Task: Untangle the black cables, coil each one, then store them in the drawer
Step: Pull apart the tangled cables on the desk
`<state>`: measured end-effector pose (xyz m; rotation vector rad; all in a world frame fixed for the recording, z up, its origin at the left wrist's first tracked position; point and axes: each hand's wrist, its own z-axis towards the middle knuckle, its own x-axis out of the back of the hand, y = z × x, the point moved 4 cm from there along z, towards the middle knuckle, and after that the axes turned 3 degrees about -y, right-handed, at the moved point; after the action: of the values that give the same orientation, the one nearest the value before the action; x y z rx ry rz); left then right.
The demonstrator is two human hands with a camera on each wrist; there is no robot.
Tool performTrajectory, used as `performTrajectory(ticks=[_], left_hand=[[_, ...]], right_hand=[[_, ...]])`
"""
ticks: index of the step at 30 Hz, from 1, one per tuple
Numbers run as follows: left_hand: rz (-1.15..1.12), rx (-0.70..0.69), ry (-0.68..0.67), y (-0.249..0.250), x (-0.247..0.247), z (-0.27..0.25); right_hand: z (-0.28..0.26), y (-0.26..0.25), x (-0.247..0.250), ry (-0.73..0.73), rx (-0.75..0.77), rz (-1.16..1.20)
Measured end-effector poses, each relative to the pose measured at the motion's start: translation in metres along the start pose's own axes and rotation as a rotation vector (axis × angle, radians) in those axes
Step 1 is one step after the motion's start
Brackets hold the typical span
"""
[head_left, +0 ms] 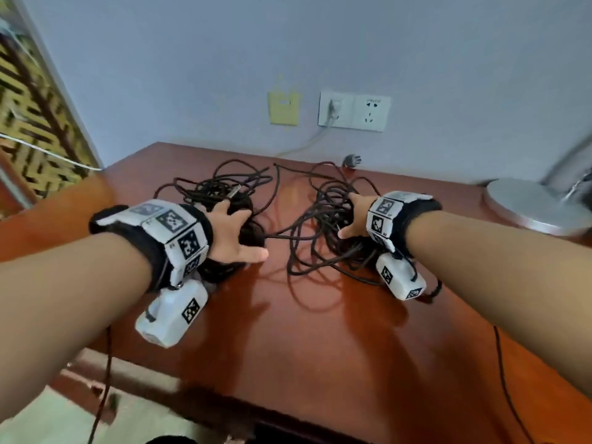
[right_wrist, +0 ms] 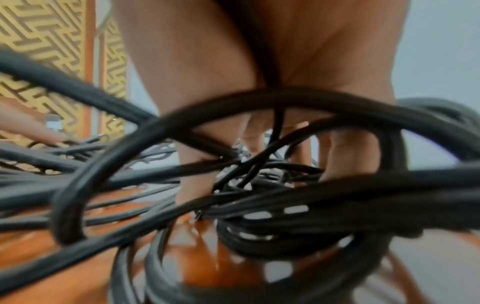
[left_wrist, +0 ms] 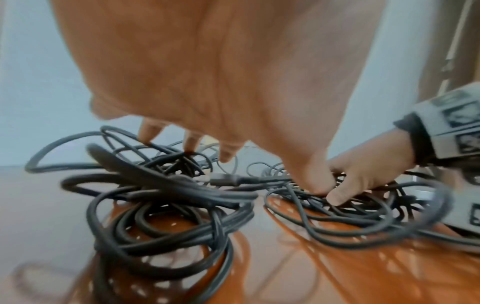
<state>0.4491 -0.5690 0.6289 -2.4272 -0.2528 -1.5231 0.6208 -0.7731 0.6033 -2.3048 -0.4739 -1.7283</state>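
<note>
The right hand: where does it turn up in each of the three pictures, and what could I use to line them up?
Head view: the right hand lies right of centre, fingers down in the right cable pile.
Left wrist view: it enters from the right edge, fingertips among those cables.
Right wrist view: it fills the top centre, cables looped before it.
Shared landmark: the glossy reddish-brown tabletop under the cables in all three.
</note>
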Motion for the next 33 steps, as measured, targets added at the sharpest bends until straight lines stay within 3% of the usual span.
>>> performTrajectory(ticks=[3, 8, 14, 16, 22, 27, 30, 33], left_hand=[[0.030, -0.029, -0.101, 0.021, 0.000, -0.010], [0.073, -0.101, 0.002, 0.038, -0.015, 0.014], [0.030, -0.345, 0.082, 0.077, -0.011, 0.036], [0.030, -0.383, 0.079, 0.100, -0.006, 0.047], [0.024, -0.446, 0.091, 0.167, 0.006, 0.068], [-0.139, -0.593, 0.129, 0.213, 0.026, 0.070], [-0.220, -0.525, 0.256, 0.178, 0.050, 0.066], [-0.165, -0.264, 0.449, 0.094, 0.068, 0.059]], right_hand=[[-0.012, 0.040, -0.006, 0.037, -0.096, 0.086], [-0.037, 0.053, -0.007, 0.026, -0.115, 0.132], [-0.090, 0.037, 0.002, 0.002, 0.158, 0.067], [-0.097, 0.040, -0.007, -0.043, 0.178, 0.003], [-0.085, 0.089, -0.021, -0.033, 0.011, -0.155], [-0.070, 0.130, -0.001, -0.061, -0.183, -0.233], [-0.065, 0.112, 0.022, -0.130, -0.161, -0.323], [-0.060, 0.051, 0.044, -0.021, 0.010, -0.360]])
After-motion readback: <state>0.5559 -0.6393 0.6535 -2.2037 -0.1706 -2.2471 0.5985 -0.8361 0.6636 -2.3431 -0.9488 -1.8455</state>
